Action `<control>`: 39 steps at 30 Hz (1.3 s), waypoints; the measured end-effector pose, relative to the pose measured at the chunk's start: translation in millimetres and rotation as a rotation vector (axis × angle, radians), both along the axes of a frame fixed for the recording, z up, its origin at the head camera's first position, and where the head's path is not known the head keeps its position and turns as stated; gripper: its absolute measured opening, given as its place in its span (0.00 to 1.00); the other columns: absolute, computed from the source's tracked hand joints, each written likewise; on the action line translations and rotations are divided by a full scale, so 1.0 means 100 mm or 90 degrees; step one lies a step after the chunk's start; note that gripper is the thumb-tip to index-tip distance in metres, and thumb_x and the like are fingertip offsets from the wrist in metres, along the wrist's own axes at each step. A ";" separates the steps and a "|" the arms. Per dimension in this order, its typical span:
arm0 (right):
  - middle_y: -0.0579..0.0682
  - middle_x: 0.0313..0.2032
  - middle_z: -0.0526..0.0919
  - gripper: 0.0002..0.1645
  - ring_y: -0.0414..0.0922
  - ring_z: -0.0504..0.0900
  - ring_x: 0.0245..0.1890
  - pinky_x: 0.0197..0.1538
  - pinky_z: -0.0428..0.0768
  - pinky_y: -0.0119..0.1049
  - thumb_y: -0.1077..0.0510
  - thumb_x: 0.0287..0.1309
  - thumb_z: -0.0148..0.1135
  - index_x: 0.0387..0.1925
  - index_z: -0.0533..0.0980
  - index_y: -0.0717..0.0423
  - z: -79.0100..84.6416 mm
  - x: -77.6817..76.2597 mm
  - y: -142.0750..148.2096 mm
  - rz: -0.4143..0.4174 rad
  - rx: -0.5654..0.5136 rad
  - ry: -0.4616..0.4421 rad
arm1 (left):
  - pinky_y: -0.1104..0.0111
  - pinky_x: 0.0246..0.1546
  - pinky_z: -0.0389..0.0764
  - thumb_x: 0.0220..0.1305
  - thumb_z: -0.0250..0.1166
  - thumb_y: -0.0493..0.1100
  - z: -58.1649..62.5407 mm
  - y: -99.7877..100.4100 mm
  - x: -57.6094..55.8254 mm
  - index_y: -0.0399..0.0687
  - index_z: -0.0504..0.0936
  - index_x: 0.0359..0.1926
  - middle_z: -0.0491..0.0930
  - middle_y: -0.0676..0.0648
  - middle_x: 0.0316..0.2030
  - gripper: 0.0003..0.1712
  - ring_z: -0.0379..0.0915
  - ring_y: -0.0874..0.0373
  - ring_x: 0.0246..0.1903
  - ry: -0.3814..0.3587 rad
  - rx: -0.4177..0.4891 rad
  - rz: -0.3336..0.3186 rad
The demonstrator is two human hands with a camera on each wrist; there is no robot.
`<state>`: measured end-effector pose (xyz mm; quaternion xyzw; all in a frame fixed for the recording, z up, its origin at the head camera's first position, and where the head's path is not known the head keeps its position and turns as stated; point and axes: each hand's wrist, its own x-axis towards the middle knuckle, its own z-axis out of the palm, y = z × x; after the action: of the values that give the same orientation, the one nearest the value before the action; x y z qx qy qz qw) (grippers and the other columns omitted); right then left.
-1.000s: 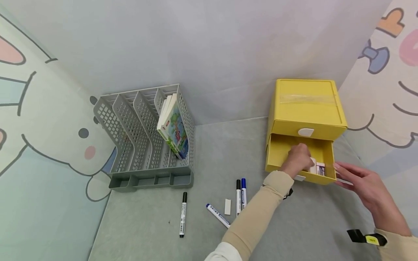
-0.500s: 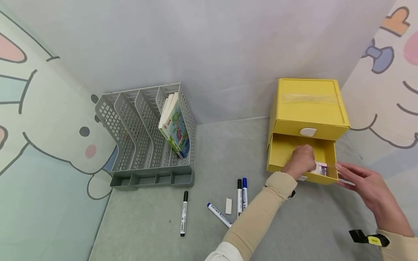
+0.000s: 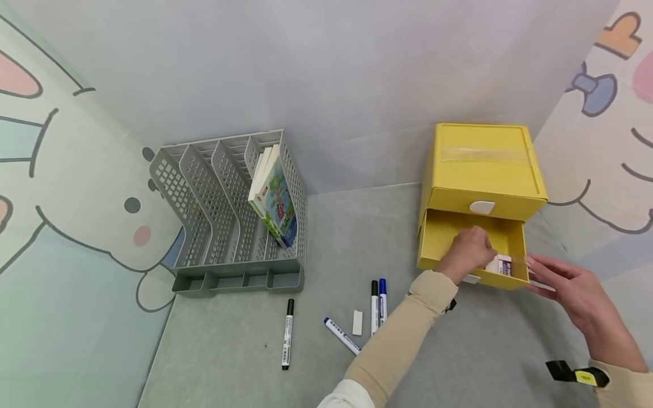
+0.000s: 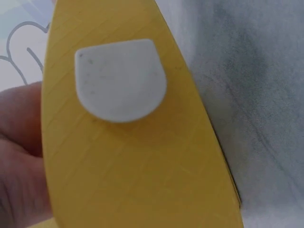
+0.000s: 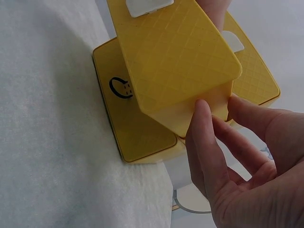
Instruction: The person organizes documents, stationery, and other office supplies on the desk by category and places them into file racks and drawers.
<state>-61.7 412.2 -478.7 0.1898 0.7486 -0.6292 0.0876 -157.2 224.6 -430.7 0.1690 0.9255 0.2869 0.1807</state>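
My left hand (image 3: 466, 249) reaches into the pulled-out yellow drawer (image 3: 433, 246), knuckles bent and fingertips down beside a white block (image 3: 492, 265). Whether it pinches that block I cannot tell. An eraser in a printed sleeve (image 3: 504, 265) lies just right of the block. In the left wrist view, part of the left hand (image 4: 21, 156) shows behind the drawer front (image 4: 133, 161) with its white tab handle (image 4: 121, 80). My right hand (image 3: 576, 292) touches the drawer's right side with fairly straight fingers; in the right wrist view its fingertips (image 5: 202, 109) lie against the side wall.
The yellow drawer cabinet (image 3: 482, 156) stands against the back wall. A grey file rack (image 3: 237, 272) holds books (image 3: 275, 198) at left. On the table lie a black-capped marker (image 3: 287, 340), a blue-capped marker (image 3: 340, 334), two more markers (image 3: 374, 306) and a white eraser (image 3: 357, 322).
The left hand has moved slightly inside the drawer, its fingertips staying by the white block. The right hand keeps its place at the drawer's side. The view has shifted a little.
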 end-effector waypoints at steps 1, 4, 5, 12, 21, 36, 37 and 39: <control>0.21 0.37 0.81 0.06 0.29 0.85 0.33 0.35 0.87 0.34 0.45 0.68 0.66 0.41 0.86 0.25 0.00 0.00 0.00 0.000 0.000 -0.001 | 0.78 0.21 0.66 0.69 0.70 0.46 0.01 -0.03 0.00 0.51 0.86 0.24 0.75 0.59 0.20 0.14 0.67 0.68 0.21 0.006 0.015 0.004; 0.20 0.37 0.81 0.06 0.29 0.85 0.33 0.35 0.87 0.35 0.44 0.68 0.66 0.41 0.86 0.25 -0.01 -0.01 0.01 0.001 0.004 -0.002 | 0.80 0.23 0.67 0.69 0.69 0.45 0.03 -0.12 0.01 0.54 0.89 0.29 0.78 0.62 0.23 0.10 0.69 0.70 0.23 0.028 0.074 0.027; 0.20 0.37 0.81 0.06 0.29 0.85 0.33 0.35 0.87 0.35 0.44 0.68 0.66 0.41 0.86 0.24 -0.01 -0.01 0.01 0.000 0.006 -0.003 | 0.80 0.23 0.67 0.69 0.69 0.45 0.04 -0.15 0.01 0.54 0.89 0.29 0.77 0.62 0.22 0.10 0.69 0.70 0.23 0.036 0.089 0.031; 0.20 0.37 0.81 0.06 0.29 0.85 0.33 0.35 0.87 0.35 0.44 0.68 0.66 0.40 0.86 0.24 -0.01 -0.01 0.01 -0.004 -0.002 -0.011 | 0.84 0.26 0.69 0.69 0.69 0.45 0.10 -0.43 0.02 0.52 0.89 0.32 0.78 0.63 0.22 0.08 0.69 0.75 0.22 0.068 0.212 0.051; 0.19 0.37 0.80 0.06 0.29 0.85 0.33 0.35 0.87 0.34 0.44 0.67 0.67 0.42 0.86 0.24 -0.02 -0.02 0.02 -0.007 0.003 -0.016 | 0.86 0.29 0.72 0.68 0.71 0.45 0.11 -0.77 0.03 0.46 0.90 0.34 0.83 0.59 0.26 0.08 0.70 0.77 0.23 0.103 0.331 0.080; 0.19 0.36 0.80 0.05 0.28 0.85 0.32 0.34 0.86 0.34 0.44 0.67 0.68 0.41 0.86 0.25 -0.05 -0.02 0.01 -0.024 0.013 -0.003 | 0.83 0.34 0.76 0.68 0.70 0.41 0.08 -1.22 0.20 0.44 0.90 0.37 0.84 0.55 0.29 0.05 0.74 0.73 0.27 0.130 0.420 0.110; 0.19 0.36 0.80 0.05 0.28 0.85 0.32 0.34 0.86 0.34 0.44 0.67 0.68 0.41 0.86 0.25 -0.05 -0.02 0.01 -0.021 0.011 -0.005 | 0.83 0.34 0.76 0.68 0.70 0.41 0.08 -1.25 0.21 0.44 0.90 0.37 0.85 0.55 0.29 0.05 0.74 0.73 0.27 0.133 0.422 0.118; 0.19 0.36 0.80 0.06 0.28 0.85 0.33 0.35 0.86 0.34 0.44 0.67 0.67 0.41 0.87 0.24 -0.04 -0.01 0.02 -0.016 0.006 -0.009 | 0.83 0.35 0.77 0.67 0.70 0.41 0.06 -1.32 0.23 0.44 0.90 0.37 0.85 0.54 0.29 0.05 0.75 0.73 0.28 0.136 0.427 0.132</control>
<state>-63.2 414.1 -482.6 0.2036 0.7484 -0.6256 0.0840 -134.1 92.8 -424.3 0.1531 0.8057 0.5720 -0.0125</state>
